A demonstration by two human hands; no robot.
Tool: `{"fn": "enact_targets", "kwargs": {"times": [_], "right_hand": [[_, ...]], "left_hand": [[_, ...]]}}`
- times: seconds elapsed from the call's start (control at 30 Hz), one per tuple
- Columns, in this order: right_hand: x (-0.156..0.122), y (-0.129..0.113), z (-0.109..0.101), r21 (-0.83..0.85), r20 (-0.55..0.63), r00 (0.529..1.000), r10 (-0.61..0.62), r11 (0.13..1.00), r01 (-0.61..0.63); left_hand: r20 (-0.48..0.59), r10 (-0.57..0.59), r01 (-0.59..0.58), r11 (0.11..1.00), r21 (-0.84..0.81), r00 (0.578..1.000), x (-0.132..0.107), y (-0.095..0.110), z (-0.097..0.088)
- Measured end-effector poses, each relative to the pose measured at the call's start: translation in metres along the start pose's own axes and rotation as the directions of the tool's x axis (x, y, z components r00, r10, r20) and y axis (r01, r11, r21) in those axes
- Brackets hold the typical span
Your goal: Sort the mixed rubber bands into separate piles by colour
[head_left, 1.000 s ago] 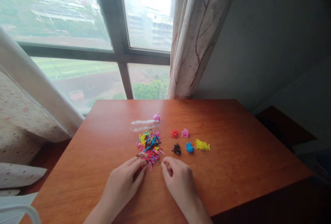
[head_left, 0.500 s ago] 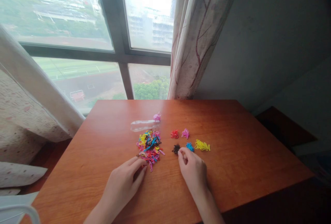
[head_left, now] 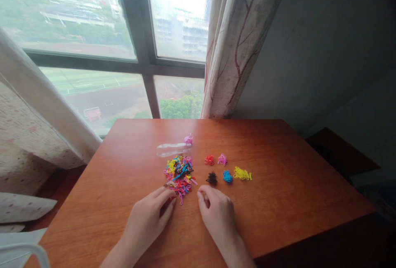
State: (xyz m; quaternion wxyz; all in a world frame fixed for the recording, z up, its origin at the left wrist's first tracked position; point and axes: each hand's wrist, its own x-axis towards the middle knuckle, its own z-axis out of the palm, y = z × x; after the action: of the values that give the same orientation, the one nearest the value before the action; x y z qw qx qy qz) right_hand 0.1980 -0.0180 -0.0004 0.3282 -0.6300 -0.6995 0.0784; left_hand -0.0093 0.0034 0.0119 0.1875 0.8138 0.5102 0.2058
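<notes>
A mixed pile of small coloured rubber bands lies on the wooden table. At its near left edge rests my left hand, touching the bands with curled fingers; whatever its fingertips pinch is hidden. My right hand is just right of the pile, apart from it, thumb and forefinger together with nothing showing between them. Beyond it sit sorted heaps: black bands, blue bands, yellow bands, red bands and pink bands.
Behind the mixed pile lies a clear plastic bottle on its side, with a pink cap or top beside its right end. The table reaches back to a window and curtains. A white curved frame stands at lower left.
My right hand has moved left and nearer to me, away from the black and blue heaps, toward the mixed pile. My left hand has stayed in place.
</notes>
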Motion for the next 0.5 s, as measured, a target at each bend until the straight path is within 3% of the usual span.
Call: {"fn": "enact_targets", "kwargs": {"times": [0.27,0.5], "right_hand": [[-0.009,-0.025,0.010,0.030,0.143,0.989,-0.023,0.999,0.019],[-0.012,-0.027,0.011,0.046,0.153,0.987,-0.038,0.998,0.032]], "left_hand": [[0.016,-0.011,0.011,1.000,0.000,1.000,-0.001,-0.003,0.001],[0.016,-0.015,0.014,1.000,0.012,1.000,-0.002,-0.001,0.001]]}}
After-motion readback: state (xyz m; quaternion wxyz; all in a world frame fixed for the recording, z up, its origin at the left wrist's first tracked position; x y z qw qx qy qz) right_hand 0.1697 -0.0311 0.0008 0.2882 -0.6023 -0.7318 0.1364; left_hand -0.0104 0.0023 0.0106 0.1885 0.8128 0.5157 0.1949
